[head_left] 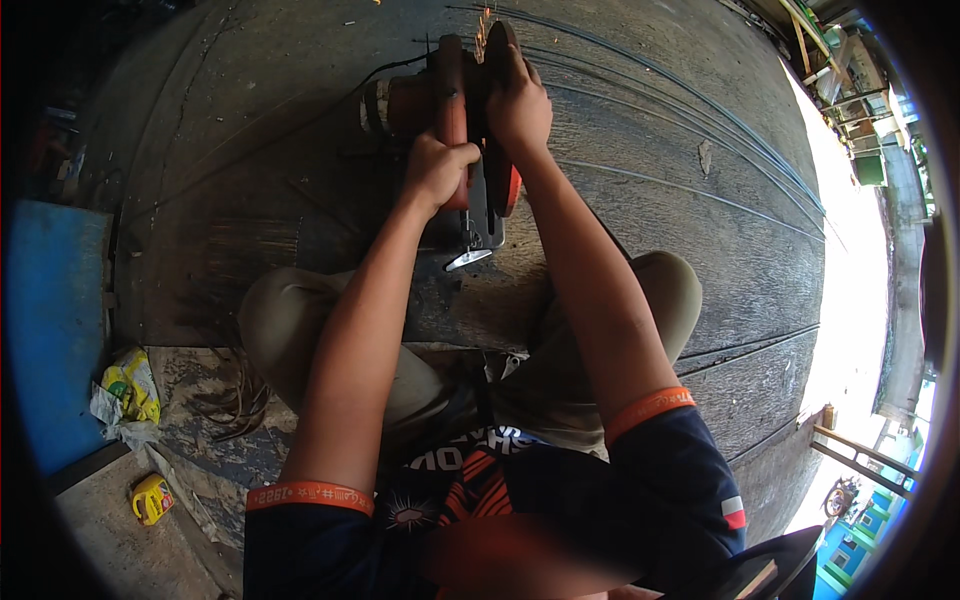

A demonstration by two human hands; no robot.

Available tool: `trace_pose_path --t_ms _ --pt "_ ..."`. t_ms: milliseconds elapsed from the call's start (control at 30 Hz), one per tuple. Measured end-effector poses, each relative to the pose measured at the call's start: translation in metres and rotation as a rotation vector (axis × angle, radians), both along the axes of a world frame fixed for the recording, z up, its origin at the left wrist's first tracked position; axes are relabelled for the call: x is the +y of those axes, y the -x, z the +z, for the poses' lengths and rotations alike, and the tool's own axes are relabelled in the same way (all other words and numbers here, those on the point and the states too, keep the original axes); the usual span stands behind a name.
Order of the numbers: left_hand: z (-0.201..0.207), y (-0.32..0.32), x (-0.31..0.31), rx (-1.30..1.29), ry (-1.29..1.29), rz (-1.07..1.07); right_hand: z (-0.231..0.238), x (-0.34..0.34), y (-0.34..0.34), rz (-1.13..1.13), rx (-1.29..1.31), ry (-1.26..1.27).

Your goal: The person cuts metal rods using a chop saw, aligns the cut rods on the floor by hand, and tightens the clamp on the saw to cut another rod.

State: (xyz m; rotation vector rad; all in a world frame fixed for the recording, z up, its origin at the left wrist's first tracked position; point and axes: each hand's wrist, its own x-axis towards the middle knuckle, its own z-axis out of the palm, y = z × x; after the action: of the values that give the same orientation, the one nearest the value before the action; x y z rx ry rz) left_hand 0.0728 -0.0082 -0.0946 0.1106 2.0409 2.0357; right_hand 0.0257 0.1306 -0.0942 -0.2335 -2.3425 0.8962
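A red-and-dark chop saw [400, 105] stands on the worn board between my knees, with orange sparks [482, 38] at its far end. My left hand [437, 170] is wrapped round its long red handle [453, 110]. My right hand [520, 110] grips the dark, rounded wheel guard [503, 40], fingers over its edge; part of the guard is hidden under the hand. Below the right wrist shows a red curved part [514, 190]. On the near side of the saw are a metal bracket [490, 225] and a shiny metal piece [467, 260].
Several long thin metal rods [690, 125] lie across the floor, from the saw toward the right. A blue panel [60, 320] stands at the left, with a yellow plastic bag [130, 385] and a yellow bottle [152, 499] near it. A dark cord [385, 68] runs left from the saw.
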Motion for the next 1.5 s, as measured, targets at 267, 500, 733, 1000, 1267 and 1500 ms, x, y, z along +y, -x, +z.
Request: trace_pose_path --t_ms 267,500,733,1000,1267,1500 --pt "-0.0005 -0.0002 -0.0003 -0.003 0.001 0.008 0.0006 -0.0016 -0.0001 -0.006 -0.013 0.013" --pt "0.0025 -0.0012 0.0001 -0.030 0.003 0.003 -0.0014 0.0001 0.0007 0.001 0.004 0.001" --pt "0.0010 -0.0008 -0.0006 -0.026 0.014 0.010 -0.0006 0.0002 0.0001 0.025 -0.009 -0.034" --pt "0.0014 -0.0013 0.0009 -0.031 -0.008 0.014 -0.0013 -0.0004 0.0001 -0.012 -0.012 -0.003" --pt "0.0006 -0.0011 0.0012 -0.037 -0.015 0.023 -0.0013 0.0013 0.0003 0.027 -0.003 -0.026" --pt "0.0032 -0.0023 0.0006 -0.034 -0.021 0.014 -0.0020 -0.0001 0.0013 -0.014 -0.020 0.001"
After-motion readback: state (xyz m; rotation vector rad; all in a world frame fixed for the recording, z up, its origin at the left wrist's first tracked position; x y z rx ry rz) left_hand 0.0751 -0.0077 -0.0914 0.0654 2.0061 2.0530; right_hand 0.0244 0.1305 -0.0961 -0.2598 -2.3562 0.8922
